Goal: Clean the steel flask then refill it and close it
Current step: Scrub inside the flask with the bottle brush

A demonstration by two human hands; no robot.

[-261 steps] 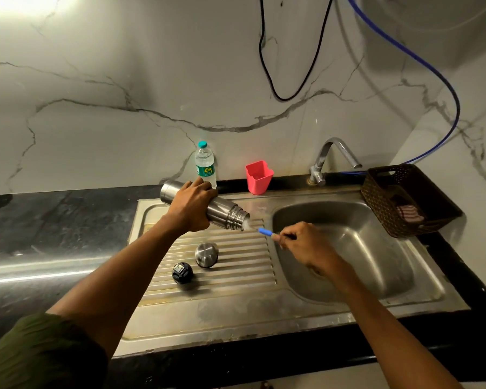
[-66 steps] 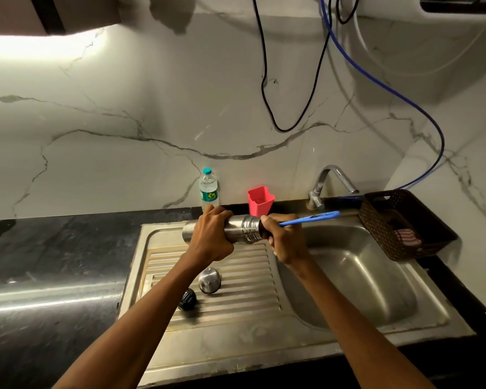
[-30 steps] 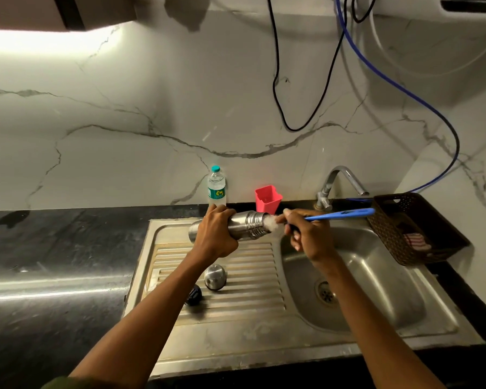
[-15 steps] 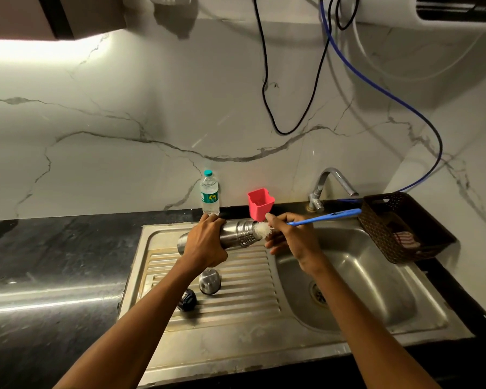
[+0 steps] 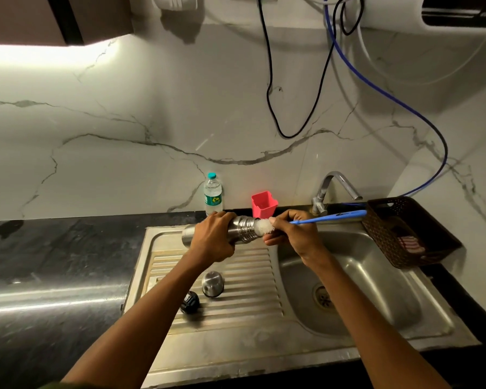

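Left hand (image 5: 212, 239) fingers wrap the flask (image 5: 237, 233), held level over the drainer with its mouth toward the basin (image 5: 376, 276) — likely so drips run off there. Right hand (image 5: 295, 234) fingers pinch the blue brush (image 5: 324, 219), white bristles at the mouth. Cup lid (image 5: 213, 284) and black stopper (image 5: 190, 302) lie parked on the drainer — refill and closing not yet done.

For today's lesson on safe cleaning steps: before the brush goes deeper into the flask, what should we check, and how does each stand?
1. Left hand grips the flask: ok.
2. Right hand holds the brush: ok.
3. Bristles at the flask mouth: ok.
4. Cup lid and stopper set aside on the drainboard: ok.
5. Flask inside clean: cannot tell.
6. Tap off: ok.
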